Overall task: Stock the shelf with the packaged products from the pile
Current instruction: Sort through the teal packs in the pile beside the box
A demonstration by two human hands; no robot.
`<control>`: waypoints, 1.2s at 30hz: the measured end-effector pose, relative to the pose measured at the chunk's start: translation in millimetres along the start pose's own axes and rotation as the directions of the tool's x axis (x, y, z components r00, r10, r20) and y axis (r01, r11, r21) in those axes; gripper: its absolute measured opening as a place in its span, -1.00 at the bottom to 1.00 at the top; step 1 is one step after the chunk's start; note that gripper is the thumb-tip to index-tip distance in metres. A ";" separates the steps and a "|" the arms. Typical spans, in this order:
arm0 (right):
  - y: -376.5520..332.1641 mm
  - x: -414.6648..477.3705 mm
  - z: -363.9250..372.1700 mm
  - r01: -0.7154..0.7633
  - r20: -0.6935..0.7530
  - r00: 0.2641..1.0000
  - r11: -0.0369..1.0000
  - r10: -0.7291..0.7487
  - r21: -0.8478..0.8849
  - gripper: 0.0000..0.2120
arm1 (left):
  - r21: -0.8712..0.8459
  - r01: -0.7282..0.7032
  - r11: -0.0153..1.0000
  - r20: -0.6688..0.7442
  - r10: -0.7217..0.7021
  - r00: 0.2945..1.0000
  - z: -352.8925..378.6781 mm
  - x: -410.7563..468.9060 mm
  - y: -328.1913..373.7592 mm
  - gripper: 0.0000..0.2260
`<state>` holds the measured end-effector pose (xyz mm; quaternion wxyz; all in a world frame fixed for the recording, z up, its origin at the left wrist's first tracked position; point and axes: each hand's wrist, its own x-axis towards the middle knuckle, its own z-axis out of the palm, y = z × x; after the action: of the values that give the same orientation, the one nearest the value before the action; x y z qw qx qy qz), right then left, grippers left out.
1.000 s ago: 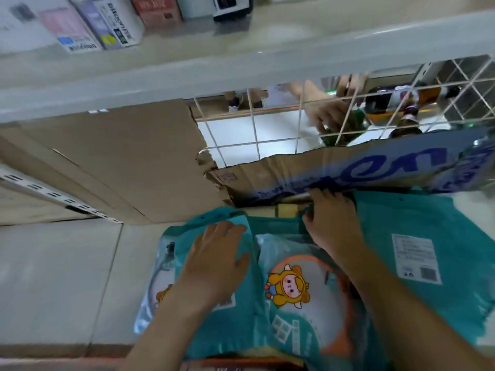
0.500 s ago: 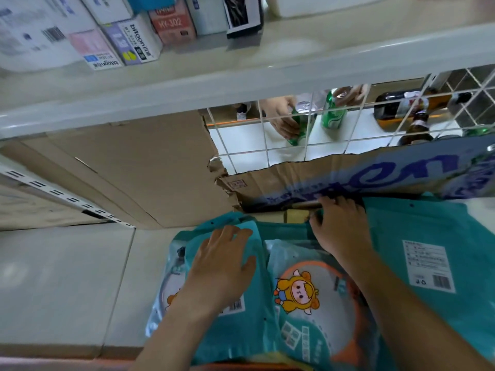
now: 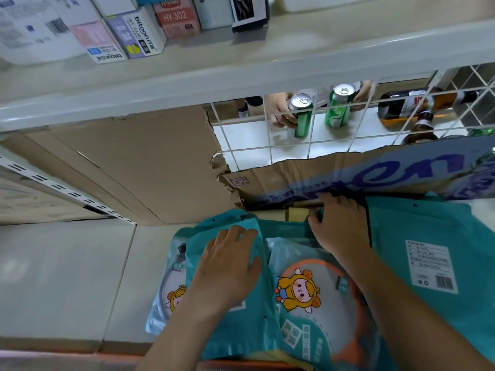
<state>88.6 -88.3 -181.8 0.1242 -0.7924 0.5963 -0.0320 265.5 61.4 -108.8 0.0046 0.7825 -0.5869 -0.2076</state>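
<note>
Lower shelf (image 3: 67, 263) is sitting bare at left, smooth pale laminate; cardboard backing (image 3: 150, 162) is standing behind it, plain corrugated board, ragged along its right edge.

Left hand (image 3: 227, 271) is lying flat on a teal pouch (image 3: 251, 330), fingers straight and slightly spread, gripping nothing; my read is it's pinning the glossy stack so it isn't sliding off the front lip. A windowed pouch (image 3: 163, 290) is poking out beneath it, clear film with a cartoon print.

Just beside it, a cartoon pouch (image 3: 316, 311) is lying face up: soft, flat, orange ring around a yellow character.

Right hand (image 3: 340, 228) is working at the far edge of the pouches, against a printed carton flap (image 3: 361, 178); fingers are bent, and I can't tell if they're pinching an edge or just pushing. Likely it's squaring the pouches to the back.

A labelled pouch (image 3: 428, 236) is lying back-side up at right, matte teal with a barcode sticker.

Behind the wire grid (image 3: 310, 147), someone else's hand is holding green cans (image 3: 301, 119) on the far side.
</note>
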 end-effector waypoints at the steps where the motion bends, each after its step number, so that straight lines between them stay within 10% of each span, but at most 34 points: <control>1: -0.2 -0.2 0.5 0.000 -0.004 1.000 1.000 0.000 -0.004 -0.65 | -0.002 0.002 1.000 -0.001 -0.002 1.000 0.5 0.1 -0.1 -0.55; 36: -3.2 -13.2 5.8 -0.013 -0.251 0.968 0.999 0.024 0.044 -0.72 | 0.008 -0.042 0.999 0.024 0.041 0.999 7.1 7.0 3.4 -0.54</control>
<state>89.0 -73.9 -185.4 0.0645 -0.7736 0.6139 -0.1433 261.6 55.7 -116.7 -0.0013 0.7677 -0.6039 -0.2143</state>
